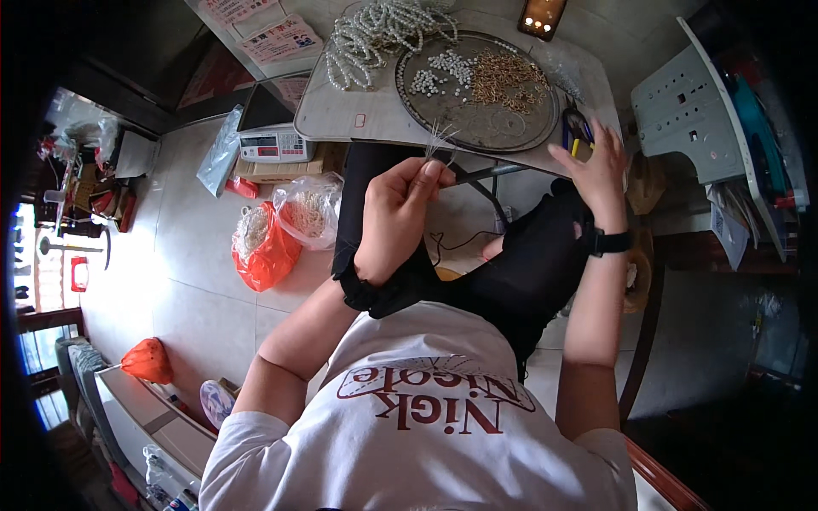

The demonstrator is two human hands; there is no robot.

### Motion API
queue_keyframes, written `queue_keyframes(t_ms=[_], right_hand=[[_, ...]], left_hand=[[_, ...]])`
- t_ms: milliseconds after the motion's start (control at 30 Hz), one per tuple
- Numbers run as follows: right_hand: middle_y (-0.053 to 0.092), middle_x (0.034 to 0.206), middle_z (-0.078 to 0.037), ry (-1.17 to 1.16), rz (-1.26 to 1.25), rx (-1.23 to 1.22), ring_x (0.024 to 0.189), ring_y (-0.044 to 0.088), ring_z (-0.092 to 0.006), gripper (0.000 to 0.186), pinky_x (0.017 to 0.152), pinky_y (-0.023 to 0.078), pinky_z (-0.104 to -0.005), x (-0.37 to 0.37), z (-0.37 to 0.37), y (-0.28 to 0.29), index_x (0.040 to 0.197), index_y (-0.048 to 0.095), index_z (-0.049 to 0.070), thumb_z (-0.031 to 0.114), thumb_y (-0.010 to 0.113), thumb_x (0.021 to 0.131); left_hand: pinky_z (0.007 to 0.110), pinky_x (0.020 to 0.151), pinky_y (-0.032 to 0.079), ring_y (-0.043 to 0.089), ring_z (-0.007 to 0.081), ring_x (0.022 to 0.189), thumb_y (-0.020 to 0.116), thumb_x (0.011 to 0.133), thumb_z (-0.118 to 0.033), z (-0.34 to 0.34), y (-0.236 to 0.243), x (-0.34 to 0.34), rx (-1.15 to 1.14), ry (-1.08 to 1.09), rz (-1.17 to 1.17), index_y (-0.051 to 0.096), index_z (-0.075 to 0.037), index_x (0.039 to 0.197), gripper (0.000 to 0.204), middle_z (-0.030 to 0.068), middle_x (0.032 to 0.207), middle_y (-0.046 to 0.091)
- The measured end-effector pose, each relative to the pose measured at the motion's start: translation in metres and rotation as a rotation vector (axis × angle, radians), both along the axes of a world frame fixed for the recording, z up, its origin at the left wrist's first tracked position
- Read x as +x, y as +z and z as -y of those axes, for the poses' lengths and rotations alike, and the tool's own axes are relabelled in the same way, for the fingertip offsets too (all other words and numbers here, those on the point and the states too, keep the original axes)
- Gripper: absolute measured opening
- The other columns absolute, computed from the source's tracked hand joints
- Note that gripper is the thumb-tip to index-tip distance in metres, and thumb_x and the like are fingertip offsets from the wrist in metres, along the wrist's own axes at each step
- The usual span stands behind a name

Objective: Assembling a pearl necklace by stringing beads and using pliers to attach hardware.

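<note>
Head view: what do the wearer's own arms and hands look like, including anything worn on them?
The left hand and right hand are ungloved. Each wrist carries a black band: left wristband, right wristband. The forearms are uncovered below short white sleeves. No cables show on them.

On the white shirt (426, 464) there is big dark red lettering in two lines, upside down in this view, with a thin outline around part of it. Two sheets (281, 41) at the upper left carry red print, the nearer one also a small blue figure. The scale (274, 145) has marks on its panel, too small for reading. On the table (328, 119) is a small red-edged label (360, 120), also unreadable.
</note>
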State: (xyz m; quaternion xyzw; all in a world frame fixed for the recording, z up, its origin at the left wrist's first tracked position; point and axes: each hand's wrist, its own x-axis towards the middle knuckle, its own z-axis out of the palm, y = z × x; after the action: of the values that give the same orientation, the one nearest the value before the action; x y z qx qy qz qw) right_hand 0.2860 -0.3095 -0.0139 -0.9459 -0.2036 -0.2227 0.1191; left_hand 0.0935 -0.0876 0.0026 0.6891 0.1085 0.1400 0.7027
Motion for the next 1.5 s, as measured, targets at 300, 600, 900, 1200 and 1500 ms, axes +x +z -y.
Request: queue_keyframes(t_ms=[300, 600, 900, 1200, 1500], right_hand=[[0.049, 0.120, -0.027, -0.049, -0.267, -0.260, 0.107, 0.052, -0.0388, 0.052, 0.093, 0.043, -0.0432, 0.015, 0.020, 0.013, 0.123, 0.046, 0.000, 0.025, 0.059, 0.080], [0.057, 0.111, -0.014, 0.678, -2.067, 1.284, 0.105, 0.059, -0.0244, 0.039, 0.091, 0.048, -0.0392, -0.109, -0.056, 0.058, 0.127, 0.044, -0.002, 0.024, 0.041, 0.097], [0.057, 0.104, -0.013, 0.604, -2.114, 1.380, 0.098, 0.060, -0.0263, 0.042, 0.082, 0.052, -0.0375, -0.119, -0.077, 0.061, 0.120, 0.047, -0.002, 0.032, 0.035, 0.099], [0.055, 0.083, -0.003, 0.517, -1.523, 1.271, 0.065, 0.054, -0.0082, 0.031, 0.049, 0.042, -0.0216, -0.089, -0.044, 0.042, 0.103, 0.055, 0.003, 0.032, 0.046, 0.096], [0.047, 0.126, -0.018, -0.221, -0.038, -0.120, 0.117, 0.043, -0.0357, 0.045, 0.098, 0.035, -0.0491, 0.011, -0.013, -0.015, 0.125, 0.049, 0.007, 0.034, 0.054, 0.089]], left_hand=[[0.024, 0.054, 0.040, 0.047, 0.0093, 0.058, 0.053, 0.093, -0.011, -0.018, 0.001, 0.009, 0.321, 0.215, 0.139, 0.064, 0.004, 0.086, 0.019, 0.0063, 0.063, 0.053], [0.020, 0.055, 0.037, 0.044, 0.0053, 0.063, 0.051, 0.095, -0.016, -0.023, 0.004, 0.009, 0.457, 0.237, 0.127, 0.064, 0.003, 0.088, 0.023, 0.0000, 0.067, 0.054], [0.029, 0.057, 0.046, 0.058, 0.0212, 0.061, 0.055, 0.088, -0.004, -0.018, 0.005, 0.007, 0.511, 0.262, 0.209, 0.064, 0.002, 0.087, 0.011, 0.0121, 0.073, 0.061], [0.021, 0.056, 0.038, 0.046, 0.0058, 0.063, 0.052, 0.094, -0.013, -0.024, -0.004, 0.004, 0.439, 0.223, 0.129, 0.064, 0.003, 0.087, 0.021, 0.0005, 0.067, 0.053], [0.019, 0.055, 0.034, 0.042, 0.0038, 0.063, 0.050, 0.096, -0.017, -0.021, 0.007, 0.001, 0.266, 0.115, 0.058, 0.065, 0.004, 0.089, 0.026, -0.0030, 0.066, 0.050]])
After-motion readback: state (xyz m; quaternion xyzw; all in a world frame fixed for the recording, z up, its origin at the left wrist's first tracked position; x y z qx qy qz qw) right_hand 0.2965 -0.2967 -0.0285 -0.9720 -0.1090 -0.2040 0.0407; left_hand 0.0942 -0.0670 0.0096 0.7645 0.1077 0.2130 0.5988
